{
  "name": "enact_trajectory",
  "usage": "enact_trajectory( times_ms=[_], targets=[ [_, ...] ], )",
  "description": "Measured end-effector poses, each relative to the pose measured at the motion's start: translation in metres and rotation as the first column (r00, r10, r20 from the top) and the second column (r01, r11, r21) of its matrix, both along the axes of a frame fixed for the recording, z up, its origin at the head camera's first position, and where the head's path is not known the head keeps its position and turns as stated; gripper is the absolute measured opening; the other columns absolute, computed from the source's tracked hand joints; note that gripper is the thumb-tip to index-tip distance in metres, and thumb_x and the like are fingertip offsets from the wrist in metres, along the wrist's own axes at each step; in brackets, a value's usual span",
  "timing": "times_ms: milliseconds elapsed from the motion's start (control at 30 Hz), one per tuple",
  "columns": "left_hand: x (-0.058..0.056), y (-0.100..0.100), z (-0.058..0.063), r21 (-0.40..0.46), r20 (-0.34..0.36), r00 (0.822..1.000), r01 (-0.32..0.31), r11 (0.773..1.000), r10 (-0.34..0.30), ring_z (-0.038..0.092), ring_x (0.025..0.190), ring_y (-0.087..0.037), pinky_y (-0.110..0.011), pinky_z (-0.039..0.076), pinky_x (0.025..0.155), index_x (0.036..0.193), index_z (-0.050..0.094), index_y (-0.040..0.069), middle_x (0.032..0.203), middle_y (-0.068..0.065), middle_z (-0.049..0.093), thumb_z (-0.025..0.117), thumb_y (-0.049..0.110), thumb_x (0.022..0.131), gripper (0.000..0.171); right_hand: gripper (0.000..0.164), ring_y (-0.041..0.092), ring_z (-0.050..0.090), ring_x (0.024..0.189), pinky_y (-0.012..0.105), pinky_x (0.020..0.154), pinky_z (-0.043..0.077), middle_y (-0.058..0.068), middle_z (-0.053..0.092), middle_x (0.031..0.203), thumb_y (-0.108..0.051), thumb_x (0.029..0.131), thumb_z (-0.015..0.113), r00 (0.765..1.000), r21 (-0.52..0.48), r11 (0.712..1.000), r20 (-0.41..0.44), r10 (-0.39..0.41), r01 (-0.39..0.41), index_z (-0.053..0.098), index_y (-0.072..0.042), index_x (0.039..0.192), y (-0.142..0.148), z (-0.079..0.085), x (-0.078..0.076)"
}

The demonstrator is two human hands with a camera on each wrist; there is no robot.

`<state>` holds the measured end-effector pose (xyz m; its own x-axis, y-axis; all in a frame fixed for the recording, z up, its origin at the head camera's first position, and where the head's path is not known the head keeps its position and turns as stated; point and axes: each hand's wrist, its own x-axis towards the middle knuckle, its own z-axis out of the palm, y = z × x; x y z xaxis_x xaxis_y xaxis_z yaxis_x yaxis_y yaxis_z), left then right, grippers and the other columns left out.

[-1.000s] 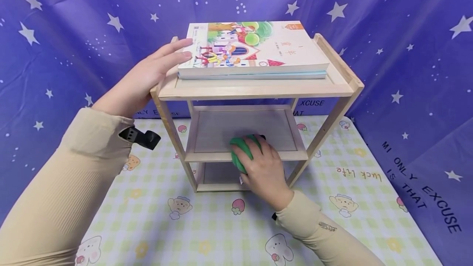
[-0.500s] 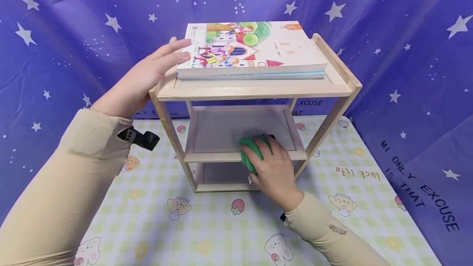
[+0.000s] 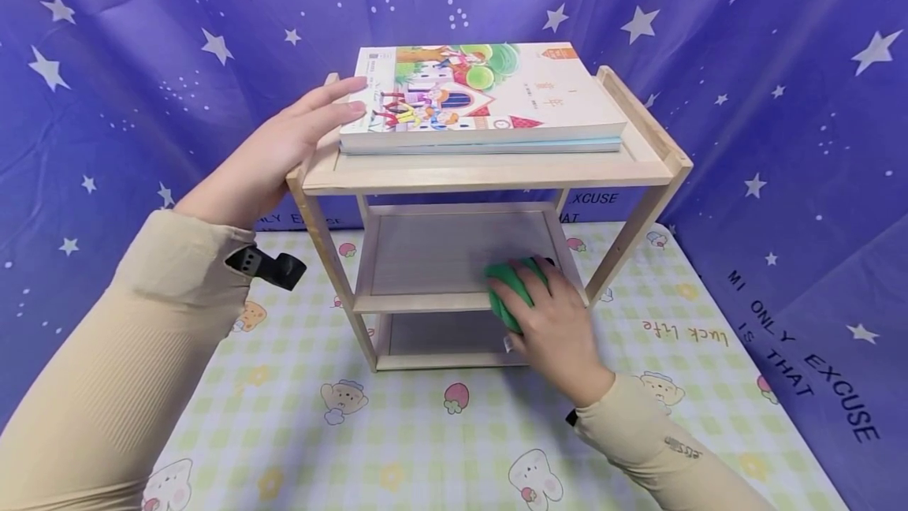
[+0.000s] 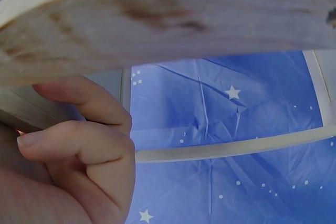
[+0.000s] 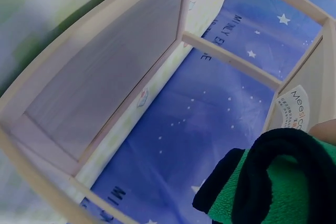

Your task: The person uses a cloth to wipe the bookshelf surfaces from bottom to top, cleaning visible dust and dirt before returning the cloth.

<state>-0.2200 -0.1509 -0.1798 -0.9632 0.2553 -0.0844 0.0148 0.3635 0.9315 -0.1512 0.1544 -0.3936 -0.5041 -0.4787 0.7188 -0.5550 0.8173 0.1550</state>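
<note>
The right hand [image 3: 560, 333] grips the green cloth [image 5: 287, 188] beneath it, at the middle shelf's [image 3: 440, 247] right front — the left hand [image 3: 280, 136] holds the rack [image 3: 489, 174].

Head view: from above, before front edge of rack [image 3: 485, 175], facing forward and down; whole rack fits. Left wrist view: very near beam [image 4: 173, 30] at rack's left edge, facing curtain [image 4: 210, 192]. Right wrist view: close, tilted, facing through rack. Head and right wrist share green cloth [image 5: 287, 192]; all three, curtain.
</note>
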Motion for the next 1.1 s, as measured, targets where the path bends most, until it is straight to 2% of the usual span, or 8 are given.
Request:
enact_trajectory(
  times_ms=[133, 267, 467, 633, 800, 967, 1100],
  targets=[
    [0.001, 0.0, 0.0, -0.003, 0.01, 1.0, -0.004, 1.0, 0.004, -0.014, 0.151, -0.006, -0.047, 0.002, 0.125, 0.151, 0.03, 0.048, 0.16, 0.032, -0.008, 0.052, 0.054, 0.098, 0.058, 0.056, 0.047, 0.058, 0.111, 0.058, 0.093, 0.049, 0.019, 0.066, 0.119, -0.016, 0.067, 0.084, 0.999, -0.001, 1.0, -0.015, -0.03, 0.03, 0.066, -0.014, 0.12, 0.008, 0.0, 0.001],
    [0.001, 0.0, 0.001, -0.016, 0.01, 1.0, -0.007, 1.0, 0.008, -0.013, 0.152, -0.008, -0.048, 0.006, 0.125, 0.151, 0.03, 0.049, 0.16, 0.031, -0.008, 0.052, 0.054, 0.098, 0.058, 0.058, 0.046, 0.057, 0.113, 0.06, 0.099, 0.045, 0.018, 0.065, 0.121, -0.015, 0.067, 0.083, 0.998, 0.017, 0.998, -0.005, -0.062, 0.063, 0.065, -0.014, 0.122, 0.013, 0.001, 0.003],
    [0.0, 0.0, 0.0, -0.017, 0.008, 1.0, -0.006, 1.0, 0.006, -0.011, 0.153, -0.009, -0.048, 0.004, 0.125, 0.151, 0.029, 0.049, 0.161, 0.028, -0.01, 0.052, 0.053, 0.098, 0.058, 0.064, 0.046, 0.056, 0.116, 0.056, 0.103, 0.044, 0.02, 0.063, 0.124, -0.011, 0.063, 0.084, 0.999, 0.009, 0.999, 0.019, -0.047, 0.047, 0.064, -0.012, 0.124, 0.018, 0.0, 0.005],
    [-0.001, -0.001, 0.0, -0.026, 0.005, 1.0, -0.006, 1.0, 0.006, -0.013, 0.152, -0.008, -0.05, 0.002, 0.124, 0.151, 0.029, 0.05, 0.16, 0.031, -0.008, 0.051, 0.055, 0.098, 0.058, 0.062, 0.049, 0.055, 0.117, 0.056, 0.102, 0.044, 0.022, 0.062, 0.125, -0.007, 0.065, 0.084, 1.0, -0.061, 0.998, 0.001, -0.011, 0.011, 0.065, -0.01, 0.123, 0.019, -0.005, 0.005],
    [-0.001, -0.001, -0.001, -0.018, 0.002, 1.0, 0.0, 1.0, 0.0, -0.014, 0.152, -0.007, -0.049, 0.0, 0.124, 0.151, 0.029, 0.049, 0.16, 0.032, -0.008, 0.051, 0.054, 0.098, 0.058, 0.062, 0.051, 0.052, 0.121, 0.059, 0.104, 0.041, 0.024, 0.06, 0.13, -0.004, 0.068, 0.081, 0.999, -0.127, 0.992, 0.018, 0.029, -0.027, 0.064, -0.009, 0.127, 0.021, -0.01, 0.008],
    [-0.001, -0.001, -0.001, -0.022, 0.01, 1.0, -0.001, 1.0, 0.001, -0.012, 0.152, -0.009, -0.049, 0.003, 0.125, 0.151, 0.029, 0.05, 0.159, 0.034, -0.007, 0.051, 0.055, 0.098, 0.058, 0.056, 0.051, 0.05, 0.124, 0.061, 0.104, 0.039, 0.023, 0.06, 0.132, -0.004, 0.071, 0.072, 0.998, -0.198, 0.979, 0.028, 0.06, -0.054, 0.065, -0.01, 0.126, 0.024, -0.014, 0.013],
    [-0.001, -0.001, -0.001, -0.02, 0.006, 1.0, -0.005, 1.0, 0.005, -0.014, 0.152, -0.008, -0.049, 0.001, 0.125, 0.151, 0.029, 0.049, 0.159, 0.033, -0.008, 0.051, 0.054, 0.098, 0.058, 0.05, 0.051, 0.05, 0.125, 0.062, 0.104, 0.039, 0.023, 0.061, 0.131, -0.002, 0.073, 0.065, 0.996, -0.25, 0.965, 0.016, 0.083, -0.076, 0.068, -0.009, 0.123, 0.024, -0.016, 0.015]
  ],
)
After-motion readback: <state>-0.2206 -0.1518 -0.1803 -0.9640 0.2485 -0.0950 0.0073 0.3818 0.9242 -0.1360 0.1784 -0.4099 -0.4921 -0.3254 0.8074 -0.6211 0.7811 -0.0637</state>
